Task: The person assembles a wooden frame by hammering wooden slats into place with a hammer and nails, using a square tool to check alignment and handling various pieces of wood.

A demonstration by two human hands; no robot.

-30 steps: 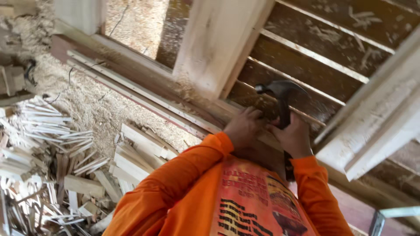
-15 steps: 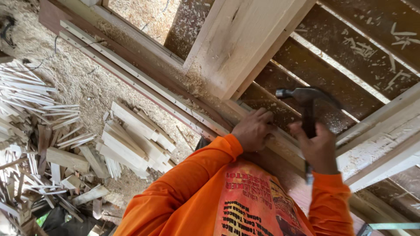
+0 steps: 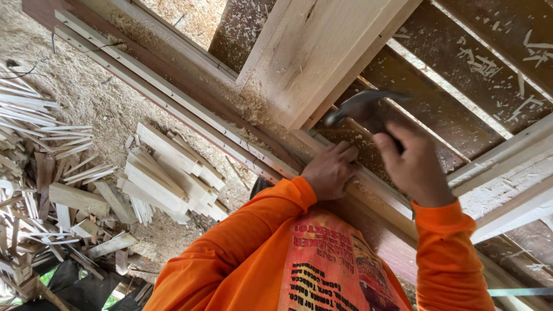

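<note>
Nearest us, orange sleeves (image 3: 242, 253) and a printed red apron (image 3: 331, 268). Our left hand (image 3: 331, 171) is pressed on the long frame rail (image 3: 368, 198), fingers curled at its edge; we cannot tell whether they pinch a nail, nothing that small shows. Our right hand (image 3: 415, 167) is clenched around the hammer (image 3: 360, 109), whose dark head hangs blurred just above and beside the left hand, below the end of the pale wide board (image 3: 322, 52).

Risks, as we judge them: the head is close to the left fingers, so a slightly off swing could hit the knuckles. A glancing blow could dent the rail. Sawdust (image 3: 259, 106) sits along the rail edge, so the bracing hand could slip.

Farther out, past the rail's far edge, stacked offcut strips (image 3: 167, 173) and scattered scrap wood (image 3: 40, 190) lie on the sawdust-covered floor (image 3: 86, 92).
</note>
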